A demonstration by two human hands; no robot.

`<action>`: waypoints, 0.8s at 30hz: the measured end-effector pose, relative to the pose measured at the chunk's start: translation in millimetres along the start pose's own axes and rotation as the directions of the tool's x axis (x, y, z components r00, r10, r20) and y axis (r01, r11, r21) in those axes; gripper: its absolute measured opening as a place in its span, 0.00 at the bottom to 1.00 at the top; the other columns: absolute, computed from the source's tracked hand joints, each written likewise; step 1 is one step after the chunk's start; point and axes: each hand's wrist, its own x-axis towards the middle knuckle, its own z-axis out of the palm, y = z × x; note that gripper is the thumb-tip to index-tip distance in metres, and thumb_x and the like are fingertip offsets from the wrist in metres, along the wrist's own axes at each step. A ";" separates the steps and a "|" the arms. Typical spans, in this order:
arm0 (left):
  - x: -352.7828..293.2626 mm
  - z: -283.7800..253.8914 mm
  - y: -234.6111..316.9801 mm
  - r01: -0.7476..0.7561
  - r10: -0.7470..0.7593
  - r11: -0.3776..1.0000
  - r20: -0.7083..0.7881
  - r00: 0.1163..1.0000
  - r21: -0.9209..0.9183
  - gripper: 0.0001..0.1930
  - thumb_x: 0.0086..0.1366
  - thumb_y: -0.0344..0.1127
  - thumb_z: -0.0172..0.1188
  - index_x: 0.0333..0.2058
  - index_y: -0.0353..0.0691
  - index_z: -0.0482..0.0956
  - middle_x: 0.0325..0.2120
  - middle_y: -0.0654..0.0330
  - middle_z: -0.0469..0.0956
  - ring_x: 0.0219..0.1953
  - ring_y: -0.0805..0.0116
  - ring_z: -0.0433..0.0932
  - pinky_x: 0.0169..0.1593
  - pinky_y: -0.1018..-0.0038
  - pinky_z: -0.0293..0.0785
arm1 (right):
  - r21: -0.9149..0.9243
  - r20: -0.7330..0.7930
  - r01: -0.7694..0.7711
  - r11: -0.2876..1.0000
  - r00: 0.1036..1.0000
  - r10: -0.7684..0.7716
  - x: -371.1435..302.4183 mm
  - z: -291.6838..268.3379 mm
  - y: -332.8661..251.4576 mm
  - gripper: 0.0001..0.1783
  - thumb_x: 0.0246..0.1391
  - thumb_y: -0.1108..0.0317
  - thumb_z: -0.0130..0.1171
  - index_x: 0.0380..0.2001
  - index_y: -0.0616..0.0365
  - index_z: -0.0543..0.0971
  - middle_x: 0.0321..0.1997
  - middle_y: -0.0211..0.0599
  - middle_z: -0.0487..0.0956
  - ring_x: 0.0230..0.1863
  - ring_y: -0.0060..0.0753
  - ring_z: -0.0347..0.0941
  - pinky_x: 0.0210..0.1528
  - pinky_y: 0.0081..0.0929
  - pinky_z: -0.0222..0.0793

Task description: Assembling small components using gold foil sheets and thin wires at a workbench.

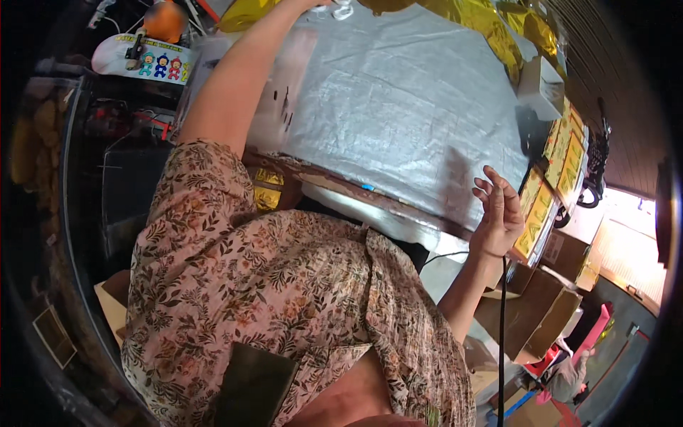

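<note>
My left arm stretches across to the far side of a work table [398,99] covered with silvery plastic sheeting. Only part of my left hand [313,3] shows at the upper edge, so its fingers are mostly hidden. Right beside it is a small crumpled clear-white piece [343,9]; whether the hand grips it cannot be seen. Over the near right edge of the table, my right hand [501,213] is raised with fingers loosely bent and apart, holding nothing. Shiny gold foil [473,25] lies along the far edge.
A white open box [542,89] and yellow printed cartons [535,217] line the right side. Below them stand cardboard boxes [533,313]. A black cable [503,334] hangs near my right forearm. At far left is a white skateboard deck [117,57] with cartoon figures.
</note>
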 end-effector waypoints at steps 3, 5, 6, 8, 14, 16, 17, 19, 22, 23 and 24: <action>-43.6 20.2 66.6 -0.178 0.286 0.728 -0.058 0.956 0.662 0.09 0.59 0.39 0.66 0.33 0.39 0.86 0.18 0.59 0.81 0.19 0.68 0.78 0.27 0.69 0.73 | -0.126 -0.009 0.065 0.990 0.998 -0.067 -21.7 -8.0 -0.4 0.12 0.65 0.72 0.54 0.46 0.69 0.79 0.47 0.52 0.82 0.39 0.33 0.80 0.44 0.27 0.77; -80.2 25.0 115.9 -0.129 0.198 0.700 -0.017 0.980 0.702 0.12 0.62 0.41 0.62 0.37 0.39 0.85 0.21 0.58 0.82 0.23 0.66 0.79 0.30 0.66 0.73 | -0.116 0.024 0.023 0.993 1.000 -0.021 -39.6 -6.1 -0.4 0.11 0.65 0.73 0.53 0.44 0.71 0.80 0.43 0.48 0.83 0.35 0.29 0.77 0.43 0.25 0.75; -129.8 33.0 167.4 -0.049 0.037 0.779 0.032 0.999 0.625 0.13 0.64 0.41 0.60 0.39 0.38 0.85 0.23 0.57 0.82 0.26 0.65 0.80 0.31 0.66 0.73 | -0.113 0.032 -0.023 0.993 0.999 0.027 -52.5 -10.0 -0.7 0.11 0.65 0.73 0.53 0.43 0.71 0.80 0.43 0.47 0.83 0.35 0.28 0.77 0.43 0.25 0.75; -203.0 29.1 192.7 -0.487 0.472 0.733 0.160 0.867 0.474 0.14 0.65 0.42 0.59 0.40 0.37 0.85 0.31 0.52 0.84 0.32 0.64 0.81 0.34 0.68 0.75 | -0.156 0.190 0.018 0.988 0.982 0.012 -70.6 -11.0 8.6 0.09 0.65 0.75 0.53 0.42 0.70 0.80 0.42 0.44 0.83 0.35 0.26 0.76 0.43 0.24 0.74; -378.9 85.1 133.2 -0.152 0.018 0.986 0.846 0.533 0.075 0.12 0.68 0.31 0.58 0.48 0.35 0.82 0.38 0.55 0.85 0.20 0.71 0.81 0.24 0.77 0.76 | -0.343 0.243 -0.041 0.938 0.961 0.130 -138.0 -31.7 60.1 0.07 0.64 0.75 0.56 0.38 0.66 0.82 0.41 0.38 0.85 0.45 0.24 0.78 0.51 0.22 0.70; -415.9 116.6 85.0 -0.349 0.161 0.921 0.650 0.742 0.171 0.11 0.64 0.29 0.59 0.43 0.34 0.84 0.37 0.48 0.84 0.27 0.59 0.84 0.31 0.68 0.81 | -0.535 0.300 0.082 0.841 0.949 0.098 -148.2 -27.6 76.6 0.09 0.63 0.76 0.55 0.43 0.65 0.81 0.45 0.38 0.84 0.48 0.26 0.78 0.53 0.25 0.71; -420.1 132.1 77.2 -0.342 0.072 0.895 0.663 0.745 0.287 0.11 0.66 0.29 0.58 0.44 0.33 0.83 0.39 0.49 0.84 0.24 0.62 0.83 0.31 0.69 0.81 | -0.579 0.322 0.152 0.801 0.945 0.054 -153.6 -33.8 98.4 0.11 0.61 0.78 0.55 0.46 0.64 0.80 0.49 0.41 0.82 0.51 0.31 0.77 0.55 0.27 0.70; -421.6 155.0 43.8 -0.324 -0.021 0.854 0.650 0.760 0.406 0.11 0.68 0.29 0.57 0.46 0.32 0.83 0.41 0.50 0.84 0.21 0.65 0.82 0.31 0.69 0.81 | -0.653 0.438 0.342 0.676 0.899 -0.031 -151.3 -34.6 114.0 0.20 0.55 0.84 0.55 0.52 0.65 0.76 0.57 0.51 0.76 0.58 0.49 0.74 0.60 0.35 0.68; -421.3 183.5 -3.9 -0.437 0.050 0.702 0.573 0.818 0.563 0.11 0.63 0.32 0.60 0.41 0.37 0.85 0.36 0.47 0.83 0.37 0.48 0.83 0.42 0.60 0.80 | -0.718 0.445 0.439 0.540 0.886 -0.129 -146.1 -36.9 133.5 0.22 0.51 0.86 0.55 0.51 0.66 0.76 0.56 0.54 0.76 0.60 0.57 0.71 0.61 0.39 0.68; -418.9 184.8 8.6 -0.302 -0.033 0.809 0.550 0.834 0.505 0.10 0.62 0.34 0.61 0.40 0.39 0.85 0.36 0.48 0.83 0.37 0.49 0.83 0.43 0.60 0.79 | -0.722 0.439 0.435 0.538 0.889 -0.130 -146.1 -39.7 140.1 0.22 0.51 0.86 0.55 0.51 0.66 0.76 0.56 0.54 0.76 0.60 0.57 0.71 0.61 0.39 0.68; -417.8 186.2 16.1 -0.154 -0.119 0.887 0.536 0.836 0.436 0.10 0.62 0.35 0.62 0.40 0.40 0.86 0.35 0.49 0.83 0.38 0.50 0.83 0.44 0.60 0.79 | -0.718 0.437 0.427 0.549 0.891 -0.121 -146.2 -43.5 146.6 0.21 0.51 0.86 0.55 0.51 0.66 0.76 0.57 0.54 0.76 0.60 0.57 0.71 0.61 0.40 0.68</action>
